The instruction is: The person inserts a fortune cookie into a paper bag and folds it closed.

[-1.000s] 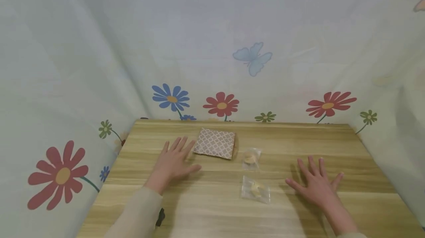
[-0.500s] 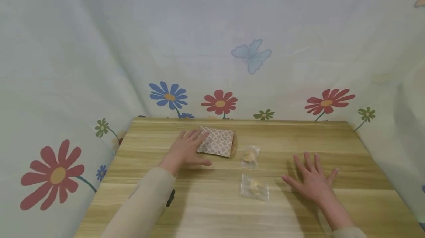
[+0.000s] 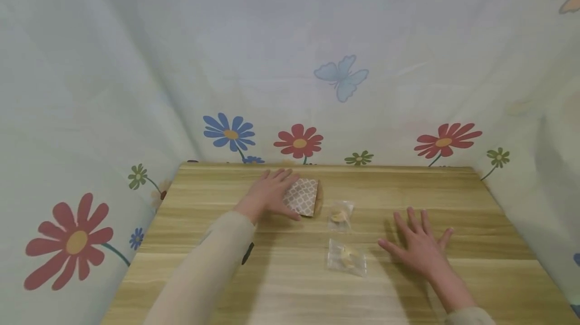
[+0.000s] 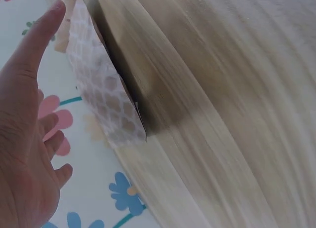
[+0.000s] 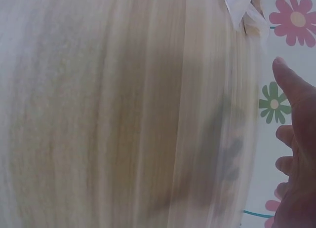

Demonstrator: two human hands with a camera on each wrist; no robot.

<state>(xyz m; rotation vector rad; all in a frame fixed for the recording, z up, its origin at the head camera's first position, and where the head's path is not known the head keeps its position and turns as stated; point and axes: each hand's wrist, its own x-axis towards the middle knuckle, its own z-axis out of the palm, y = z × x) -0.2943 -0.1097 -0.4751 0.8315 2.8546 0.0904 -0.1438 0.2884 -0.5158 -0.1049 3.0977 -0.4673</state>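
In the head view the left hand (image 3: 271, 194) is over the left part of a flat patterned packet (image 3: 304, 197), fingers spread; whether it touches the packet cannot be told. The left wrist view has that hand (image 4: 29, 139) beside the patterned packet (image 4: 101, 85), its thumb extended near the packet's upper end. The right hand (image 3: 419, 249) is spread above the right part of the table, holding nothing; the right wrist view shows it (image 5: 298, 139) at the right edge. Between the hands lie two clear bags with yellowish contents, one farther back (image 3: 340, 215) and one nearer (image 3: 346, 258).
A wood-grain table (image 3: 294, 289) bears these things. Behind it and at its sides hangs a pale cloth (image 3: 272, 38) printed with flowers and a butterfly. A small dark object (image 3: 247, 253) shows beside the left sleeve.
The left hand has moved right from beside the patterned packet to over its left part. The right hand has shifted slightly left, still spread. The clear bags stay in place on the table.
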